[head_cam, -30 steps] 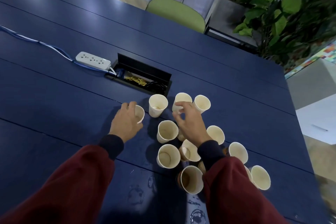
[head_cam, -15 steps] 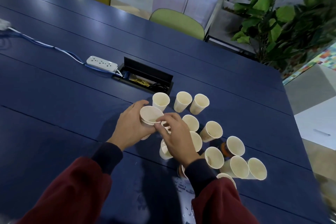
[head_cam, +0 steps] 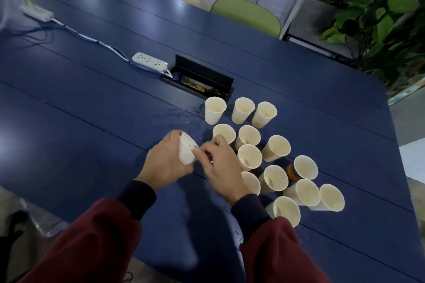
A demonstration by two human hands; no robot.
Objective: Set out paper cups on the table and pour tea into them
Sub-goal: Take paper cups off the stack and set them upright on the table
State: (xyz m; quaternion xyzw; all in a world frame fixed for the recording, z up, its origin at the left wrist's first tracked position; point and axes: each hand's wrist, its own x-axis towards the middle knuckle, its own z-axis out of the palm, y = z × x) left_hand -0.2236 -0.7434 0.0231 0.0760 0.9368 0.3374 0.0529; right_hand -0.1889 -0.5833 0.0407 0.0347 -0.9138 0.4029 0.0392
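My left hand [head_cam: 165, 163] is curled round one paper cup [head_cam: 186, 153], which is tilted with its mouth turned toward my right hand [head_cam: 222, 164]. The thumb and forefinger of my right hand pinch the rim of that same cup, and my other right fingers are bent. I cannot tell whether the cup's base touches the desk [head_cam: 92, 110].

The other cups [head_cam: 249, 158] stand open-mouthed in a loose cluster just to the right of my hands. Many of them are touching one another. Three of them form a row at the far side, next to the open cable box [head_cam: 202, 80] sunk into the desk. Something small and dark orange [head_cam: 291, 171] shows between two cups on the right, but I cannot tell what it is.

A wet patch [head_cam: 181, 117] glistens on the desk beyond my left hand. A white power strip [head_cam: 149, 61] lies left of the cable box, touching it. Two chairs [head_cam: 246, 15] stand at the far edge, and a leafy plant [head_cam: 379, 18] is at the upper right.
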